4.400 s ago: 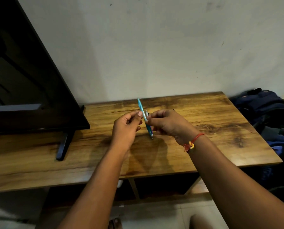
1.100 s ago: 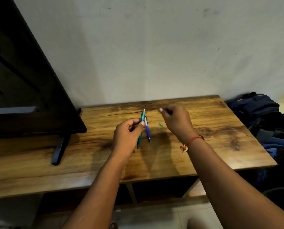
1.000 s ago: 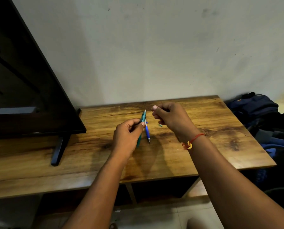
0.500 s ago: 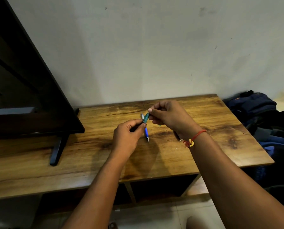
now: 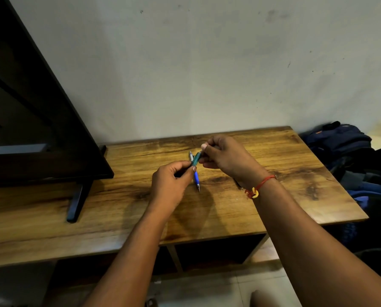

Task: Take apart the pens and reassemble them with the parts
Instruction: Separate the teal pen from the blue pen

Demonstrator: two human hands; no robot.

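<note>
**A:** Which pen are you on, and how far along?

**B:** Starting at my left hand [image 5: 172, 180]: its grip is pinched shut on the teal barrel [image 5: 195, 157], which slants up and away from it. My right hand [image 5: 225, 158] meets the barrel's far end, thumb and forefinger closed on it. I judge I'm working that end, twisting or pulling, but I can't tell which.

**A:** And the other pen?

**B:** The blue pen [image 5: 195, 176] lies flat on the worktop [image 5: 273, 196], just under and right of my left grip, tip pointing toward me, its pale end poking out behind the teal barrel. It looks whole, so it probably remains to be done. Under my right wrist there's a thin dark piece [image 5: 238, 184] on the wood; too hidden to name.

**A:** So, early?

**B:** I'd say early to middling. No pen looks rebuilt from loose parts.

**A:** What are they like in the hand?

**B:** Slim, round, smooth plastic; the teal one slightly see-through. The worktop is glossy wood grain, so a loose round part could roll.
</note>
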